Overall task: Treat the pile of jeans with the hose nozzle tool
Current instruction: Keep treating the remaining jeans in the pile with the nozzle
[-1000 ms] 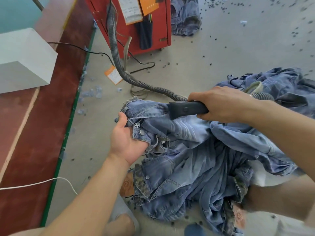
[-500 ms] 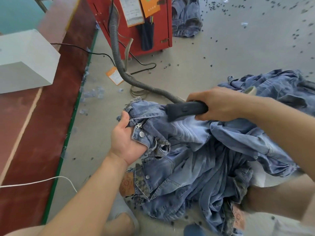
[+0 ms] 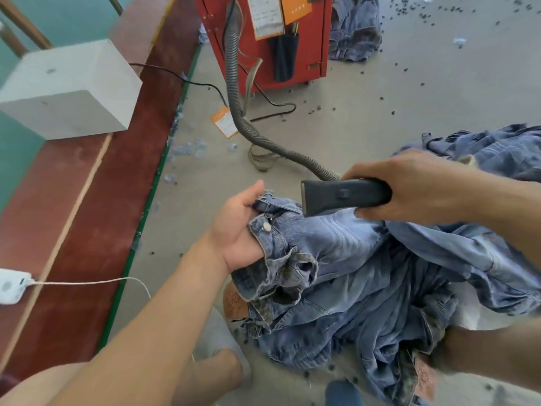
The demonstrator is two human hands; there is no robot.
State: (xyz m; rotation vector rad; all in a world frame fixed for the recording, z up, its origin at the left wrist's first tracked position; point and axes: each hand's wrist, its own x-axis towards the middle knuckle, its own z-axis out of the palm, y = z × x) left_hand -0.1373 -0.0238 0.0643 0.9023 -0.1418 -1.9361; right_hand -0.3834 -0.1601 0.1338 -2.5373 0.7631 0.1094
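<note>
I'm looking down at both hands: my left hand [image 3: 237,230] grips the buttoned waistband of the top pair of faded blue denim jeans [image 3: 295,238], fingers tucked under the cloth and thumb up along its edge. My right hand [image 3: 415,186] is wrapped tight round the black flat-mouthed plastic hose nozzle [image 3: 342,196], whose wide mouth sits just over the waistband, beside the zip; I can't tell whether it touches. The grey ribbed hose [image 3: 254,133] runs from the nozzle back across the grey concrete floor [image 3: 380,92] and up the red metal machine [image 3: 316,30]. The pair lies on the rumpled pile of blue jeans [image 3: 395,303] spread over the floor to my right. Small dark bits speckle the concrete. To my left, a pale grey block [image 3: 73,92] stands on the dark red desk [image 3: 96,206], near a white cable [image 3: 87,282].
</note>
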